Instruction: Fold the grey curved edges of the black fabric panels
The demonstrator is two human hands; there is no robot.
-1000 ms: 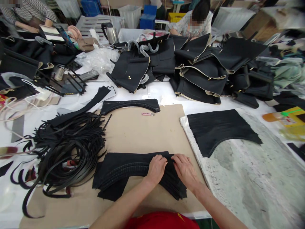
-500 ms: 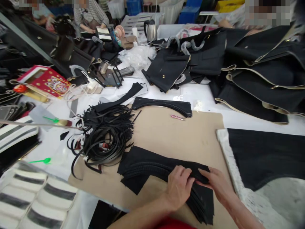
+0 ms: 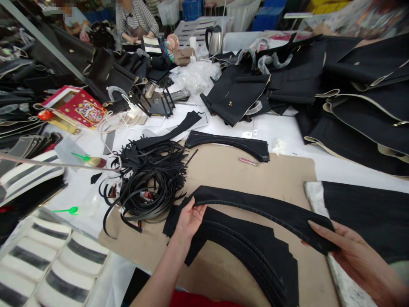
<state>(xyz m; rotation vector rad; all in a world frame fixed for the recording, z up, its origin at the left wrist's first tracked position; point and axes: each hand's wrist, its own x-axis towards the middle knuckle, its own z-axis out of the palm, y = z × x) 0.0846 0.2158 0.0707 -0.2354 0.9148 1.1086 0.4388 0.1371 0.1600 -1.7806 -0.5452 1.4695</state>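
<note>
A long curved black strip [image 3: 255, 209], like leather or coated cloth, stretches between my two hands above the brown board [image 3: 220, 170]. My left hand [image 3: 191, 217] pinches its left end, thumb on top. At the other end my right hand [image 3: 348, 243] grips it with the thumb across the upper face. Below the strip lies a fanned stack of similar curved black pieces [image 3: 255, 247], partly covered by it. Beyond, on the board's far edge, rests another small stack of curved black pieces [image 3: 228, 143].
A heap of thin black strips [image 3: 150, 183] lies left of the board. Pink thread snips [image 3: 249, 161] lie near its far edge. Black bag parts [image 3: 361, 106] are piled at the right. A kettle [image 3: 215, 40] stands at the back, where a person [image 3: 136, 21] sits.
My hands, close together on the stack before, have moved apart. One curved strip is now lifted off the stack and held out between them. The view has shifted slightly.
</note>
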